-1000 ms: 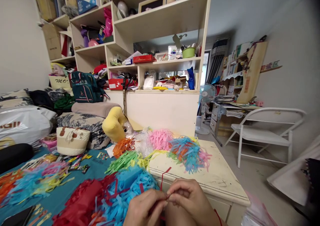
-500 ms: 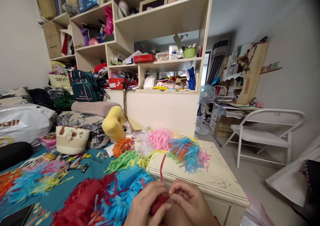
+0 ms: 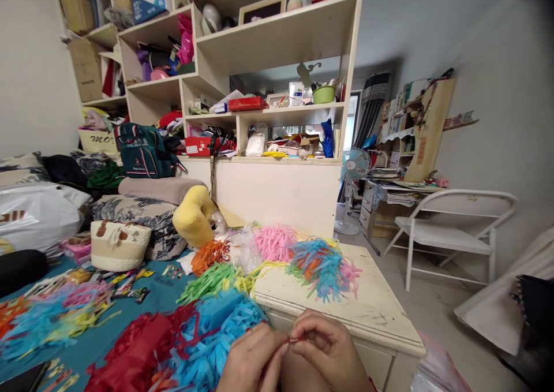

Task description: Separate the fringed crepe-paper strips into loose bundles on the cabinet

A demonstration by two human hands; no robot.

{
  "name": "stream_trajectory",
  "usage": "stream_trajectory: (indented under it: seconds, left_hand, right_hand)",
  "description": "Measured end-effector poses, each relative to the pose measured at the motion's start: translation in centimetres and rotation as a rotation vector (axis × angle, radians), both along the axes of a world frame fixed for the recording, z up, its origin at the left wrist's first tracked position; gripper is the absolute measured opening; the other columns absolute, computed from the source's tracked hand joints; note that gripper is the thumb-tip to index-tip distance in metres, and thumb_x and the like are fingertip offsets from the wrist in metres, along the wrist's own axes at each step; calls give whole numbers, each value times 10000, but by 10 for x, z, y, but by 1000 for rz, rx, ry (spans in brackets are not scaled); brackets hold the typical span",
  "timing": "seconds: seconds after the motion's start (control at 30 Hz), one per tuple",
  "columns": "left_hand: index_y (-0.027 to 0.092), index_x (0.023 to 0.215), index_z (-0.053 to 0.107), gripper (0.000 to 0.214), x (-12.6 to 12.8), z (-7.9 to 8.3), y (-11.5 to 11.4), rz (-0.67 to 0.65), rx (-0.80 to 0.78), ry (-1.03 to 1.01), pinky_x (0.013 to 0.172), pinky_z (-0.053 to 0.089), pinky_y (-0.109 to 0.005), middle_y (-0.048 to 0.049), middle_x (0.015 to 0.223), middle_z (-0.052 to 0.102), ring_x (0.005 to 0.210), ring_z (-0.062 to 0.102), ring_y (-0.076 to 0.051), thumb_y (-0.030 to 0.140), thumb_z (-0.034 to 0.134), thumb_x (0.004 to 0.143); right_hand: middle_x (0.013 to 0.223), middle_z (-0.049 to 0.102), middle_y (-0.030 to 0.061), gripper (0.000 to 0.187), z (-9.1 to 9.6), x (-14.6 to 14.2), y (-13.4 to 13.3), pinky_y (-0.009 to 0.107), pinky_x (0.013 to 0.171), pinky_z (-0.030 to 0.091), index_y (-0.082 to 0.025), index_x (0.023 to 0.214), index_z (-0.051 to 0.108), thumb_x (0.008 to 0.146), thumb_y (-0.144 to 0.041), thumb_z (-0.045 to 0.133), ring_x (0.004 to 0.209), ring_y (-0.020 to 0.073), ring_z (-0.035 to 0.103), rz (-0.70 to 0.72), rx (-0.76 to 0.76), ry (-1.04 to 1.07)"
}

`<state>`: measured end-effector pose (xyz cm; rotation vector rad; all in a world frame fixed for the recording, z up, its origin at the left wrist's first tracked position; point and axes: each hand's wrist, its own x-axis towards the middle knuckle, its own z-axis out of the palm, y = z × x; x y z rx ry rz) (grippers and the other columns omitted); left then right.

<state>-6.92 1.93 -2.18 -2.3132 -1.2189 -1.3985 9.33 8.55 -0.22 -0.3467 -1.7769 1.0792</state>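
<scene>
My left hand [image 3: 255, 357] and my right hand [image 3: 329, 346] meet at the bottom centre, fingertips almost touching. Between them a small bit of red paper strip [image 3: 294, 340] shows, pinched by both hands. Most of it is hidden behind the fingers. Left of my hands lies a heap of crumpled red paper strips [image 3: 134, 346], with a pile of blue paper strips [image 3: 212, 340] against it. Past my hands, a mixed blue, orange and pink paper tassel bunch [image 3: 318, 262] rests on the cream cabinet top [image 3: 367, 299].
Pink strips [image 3: 274, 243], green strips [image 3: 205, 282] and orange strips [image 3: 210, 256] lie further back. More coloured strips [image 3: 56, 317], a woven basket bag [image 3: 119, 246] and a dark phone-like object [image 3: 26, 377] are on the teal sheet at left. A white folding chair [image 3: 450, 236] stands right.
The red strip that stuck up above my fingers is no longer visible, nor is the red bundle in my left hand. My fingertips have drawn closer together. The view has shifted slightly.
</scene>
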Motion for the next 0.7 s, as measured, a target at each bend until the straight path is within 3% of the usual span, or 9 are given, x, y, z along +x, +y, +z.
stream_trajectory:
  seconds: [0.1, 0.23, 0.3, 0.37, 0.47, 0.57, 0.63, 0.7]
  left_hand:
    - [188, 938, 600, 185, 1, 1, 1, -23, -35, -12, 580, 490, -200, -24, 700, 637, 629, 625, -142, 118, 430, 918]
    - [170, 1032, 591, 169, 4, -3, 7, 54, -14, 26, 649, 524, -265, -63, 813, 692, 719, 662, -191, 212, 518, 885]
    - [160, 963, 616, 168, 6, -5, 11, 115, 36, 51, 618, 516, -304, -72, 767, 697, 673, 653, -213, 254, 494, 894]
    - [169, 833, 628, 233, 8, -7, 15, 138, 73, 66, 559, 486, -300, -48, 650, 669, 574, 619, -200, 223, 421, 925]
    - [169, 793, 638, 272, 9, -8, 18, 166, 28, 45, 546, 471, -290, -43, 631, 657, 557, 606, -188, 189, 398, 921]
    - [178, 810, 658, 237, -2, -11, 22, 229, -111, -33, 571, 500, -271, -51, 681, 671, 611, 633, -186, 206, 437, 891]
    - [177, 1026, 649, 228, -26, -13, 22, 289, -178, -30, 705, 545, -294, -85, 895, 719, 800, 675, -212, 262, 517, 860]
    - [151, 1264, 528, 463, -68, -15, 15, 431, -213, 0, 873, 524, -365, -139, 1157, 666, 1029, 636, -252, 321, 567, 835]
  right_hand:
    - [718, 672, 29, 117, -1, 4, 4, 231, 642, 506, -189, 752, 715, 698, -272, 777, 689, 157, 634, 49, -114, -24]
    - [679, 662, 40, 117, -1, 8, 9, 253, 643, 480, -176, 680, 702, 765, -257, 702, 665, 163, 608, -74, 61, -158]
    - [651, 644, 34, 119, 3, 9, 10, 252, 609, 467, -171, 658, 689, 759, -235, 685, 628, 159, 582, -128, 118, -241]
    - [643, 632, 27, 144, 7, 7, 13, 245, 573, 466, -167, 651, 666, 763, -259, 664, 603, 155, 569, -110, 80, -297]
    - [651, 633, 19, 203, 10, 1, 24, 248, 585, 482, -166, 668, 642, 784, -331, 631, 624, 160, 583, -47, 2, -329]
    - [656, 649, 22, 246, 9, -8, 54, 261, 602, 492, -160, 679, 660, 769, -387, 643, 642, 168, 600, -73, -6, -344]
    - [619, 654, 31, 304, 11, -8, 88, 271, 551, 490, -147, 689, 679, 726, -449, 677, 578, 169, 599, -171, -20, -324]
    - [585, 657, 47, 379, 20, 1, 131, 284, 504, 486, -125, 742, 681, 698, -502, 689, 517, 173, 597, -308, -43, -264]
